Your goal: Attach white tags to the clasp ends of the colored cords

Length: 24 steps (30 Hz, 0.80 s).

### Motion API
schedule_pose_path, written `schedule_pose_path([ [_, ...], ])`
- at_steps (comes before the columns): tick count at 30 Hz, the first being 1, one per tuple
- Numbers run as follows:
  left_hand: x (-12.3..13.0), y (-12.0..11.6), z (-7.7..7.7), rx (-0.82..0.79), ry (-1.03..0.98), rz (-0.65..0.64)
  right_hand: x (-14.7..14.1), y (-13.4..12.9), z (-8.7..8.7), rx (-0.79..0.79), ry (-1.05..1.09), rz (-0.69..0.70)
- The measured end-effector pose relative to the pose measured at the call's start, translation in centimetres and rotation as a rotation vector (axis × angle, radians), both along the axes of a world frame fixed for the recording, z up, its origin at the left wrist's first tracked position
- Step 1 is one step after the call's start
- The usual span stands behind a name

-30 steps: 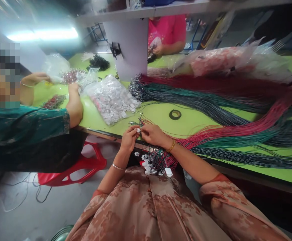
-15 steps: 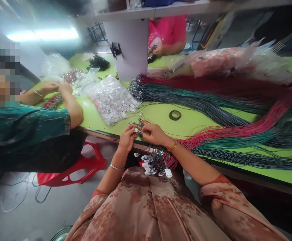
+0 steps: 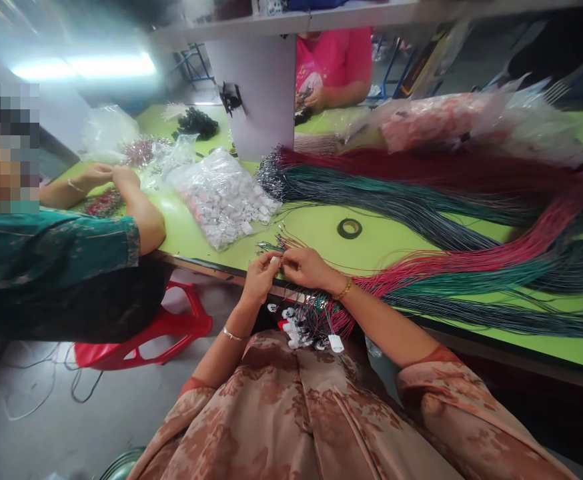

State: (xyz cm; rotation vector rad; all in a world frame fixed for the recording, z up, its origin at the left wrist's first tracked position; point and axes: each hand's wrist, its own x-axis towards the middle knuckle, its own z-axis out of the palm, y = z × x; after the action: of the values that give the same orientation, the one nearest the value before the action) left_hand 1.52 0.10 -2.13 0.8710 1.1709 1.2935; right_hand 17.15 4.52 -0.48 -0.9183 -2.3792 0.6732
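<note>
Head view, left hand (image 3: 260, 275): fingers pinched together on a small white connector (image 3: 273, 260) at the worktop's near edge.
Right hand (image 3: 307, 267): fingertips closed on thin wire ends (image 3: 282, 252), touching the left hand's fingertips.
Wires: red and green bundle (image 3: 451, 267) runs from the right wrist across the green worktop (image 3: 316, 230).
Finished ends: white tags (image 3: 305, 333) hang over the lap.
Nearby: bag of white parts (image 3: 224, 197), tape ring (image 3: 349, 228).
Co-worker: two hands (image 3: 109, 177) together at the far left.

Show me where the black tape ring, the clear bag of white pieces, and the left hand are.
black tape ring (image 3: 349, 228), head view, on its band.
clear bag of white pieces (image 3: 224, 197), head view, middle.
left hand (image 3: 260, 275), head view, back.
</note>
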Motion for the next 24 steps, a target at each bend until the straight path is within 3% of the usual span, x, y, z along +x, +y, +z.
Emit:
schedule_pose_path([
  [5, 0.2, -0.1, -0.5, -0.009, -0.048, 0.125, -0.1, 0.0, 0.0, -0.070, -0.006, -0.007],
  [11, 0.4, -0.3, -0.6, -0.036, -0.046, 0.108, -0.4, -0.6, 0.3, -0.094, 0.006, -0.007],
  [18, -0.2, -0.2, 0.4, -0.075, -0.127, 0.040, -0.2, 0.5, -1.0, -0.237, 0.127, 0.008],
  [24, 0.8, -0.3, 0.0, -0.027, -0.092, 0.087, -0.7, -0.4, -0.6, -0.199, 0.071, -0.073],
])
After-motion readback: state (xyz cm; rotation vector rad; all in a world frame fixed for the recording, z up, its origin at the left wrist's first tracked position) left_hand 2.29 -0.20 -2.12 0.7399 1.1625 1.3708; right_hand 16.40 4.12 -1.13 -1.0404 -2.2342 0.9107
